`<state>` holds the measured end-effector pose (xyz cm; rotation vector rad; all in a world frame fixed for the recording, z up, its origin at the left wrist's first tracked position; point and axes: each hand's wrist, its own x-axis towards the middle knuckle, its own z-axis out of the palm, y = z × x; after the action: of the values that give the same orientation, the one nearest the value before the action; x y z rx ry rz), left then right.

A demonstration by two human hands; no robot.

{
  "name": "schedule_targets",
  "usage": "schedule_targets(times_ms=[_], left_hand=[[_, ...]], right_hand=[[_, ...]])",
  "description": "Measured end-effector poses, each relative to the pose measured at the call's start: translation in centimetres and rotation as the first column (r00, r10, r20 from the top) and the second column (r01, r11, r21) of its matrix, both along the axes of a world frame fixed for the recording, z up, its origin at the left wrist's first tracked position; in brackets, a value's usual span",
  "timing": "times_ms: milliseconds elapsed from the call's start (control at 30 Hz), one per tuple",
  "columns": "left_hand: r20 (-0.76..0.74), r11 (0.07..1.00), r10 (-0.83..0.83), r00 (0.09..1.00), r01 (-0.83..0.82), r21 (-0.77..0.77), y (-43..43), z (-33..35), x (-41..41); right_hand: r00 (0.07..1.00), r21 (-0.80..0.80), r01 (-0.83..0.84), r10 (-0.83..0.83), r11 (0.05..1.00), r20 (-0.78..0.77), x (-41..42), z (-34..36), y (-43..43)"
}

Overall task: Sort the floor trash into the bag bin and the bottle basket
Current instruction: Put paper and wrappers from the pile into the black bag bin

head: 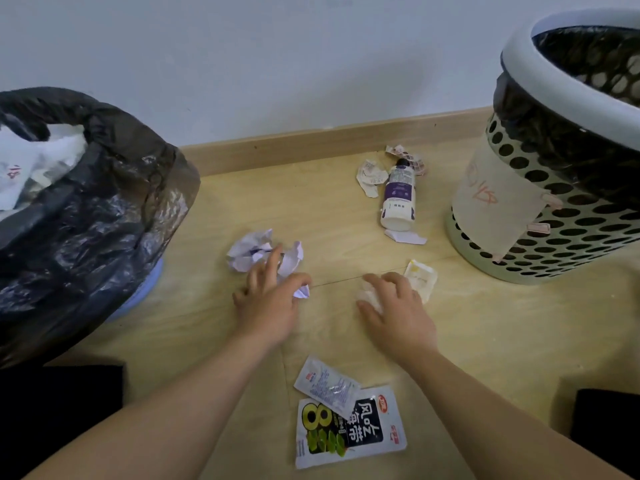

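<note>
Item: our left hand (268, 301), fingers spread over crumpled paper (247, 249), presumably gathering it for the bag bin (104, 209); right hand (396, 308), fingers apart, presses a clear wrapper (370, 295).

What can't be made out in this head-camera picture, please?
Head view:
Inside the basket: cut off by the right edge; dark liner hides the bottom.
In the bag bin: contents mostly past the left edge.
Under the right hand: a pale thing, covered by fingers, blurred.
Whether the left hand grips the crumpled paper: fingers hide the contact.
On the bottle: label too small.
</note>
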<state>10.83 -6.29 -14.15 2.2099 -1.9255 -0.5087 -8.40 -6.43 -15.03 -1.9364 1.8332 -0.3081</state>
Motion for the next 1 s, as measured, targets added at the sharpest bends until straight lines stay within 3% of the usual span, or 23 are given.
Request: schedule_targets(times_ms=[67, 200, 367, 500, 567, 667, 767, 867, 1000], left_hand=[[0.11, 0.999, -0.03, 0.994, 0.026, 0.039, -0.5, -0.4, -0.5], [0.147, 0.997, -0.075, 0.986, 0.077, -0.007, -0.9, -0.9, -0.2], [0.073, 0.989, -0.135, 0.988, 0.13, 0.07, -1.0, -1.0, 0.5], [0.004, 0.991, -0.114, 0.993, 0.114, 0.064, 0.3, -1.0, 0.2], [-0.115, 0.997, -0.077, 0.99, 0.079, 0.012, 1.0, -0.8, 0.5], [-0.217, 0.982, -0.026, 0.976, -0.015, -0.187, 0.6, 0.4, 1.6], [-0.006, 0.958, 0.029, 1.0, -0.03, -0.284, -1.6, 1.6, 2.3], [0.221, 0.977, 0.098, 0.97, -0.051, -0.209, -3.9, 1.9, 2.8], [0.217, 0.979, 0.091, 0.972, -0.047, -0.2, -5.5, 0.4, 3.7]], right_hand=[[0.98, -0.009, -0.102, 0.099, 0.995, -0.172, 0.5, -0.7, 0.1], [0.954, -0.344, -0.163, 0.058, 0.925, -0.295, 1.1, -2.6, 0.5], [0.948, -0.476, -0.187, 0.031, 0.859, -0.318, 1.3, -3.3, 0.3], [0.953, -0.431, -0.16, 0.026, 0.888, -0.301, 1.3, -2.7, 1.2], [0.961, -0.417, -0.116, -0.004, 0.902, -0.276, 1.2, -2.8, 1.5], [0.974, -0.494, -0.06, -0.058, 0.867, -0.219, 0.0, -2.9, 1.3], [0.952, -0.599, -0.175, -0.021, 0.781, -0.305, -0.9, -3.2, 0.7], [0.938, -0.606, -0.134, -0.096, 0.784, -0.332, -1.1, -3.0, -0.5], [0.925, -0.474, -0.002, -0.178, 0.88, -0.335, -1.6, -4.2, -1.5]])
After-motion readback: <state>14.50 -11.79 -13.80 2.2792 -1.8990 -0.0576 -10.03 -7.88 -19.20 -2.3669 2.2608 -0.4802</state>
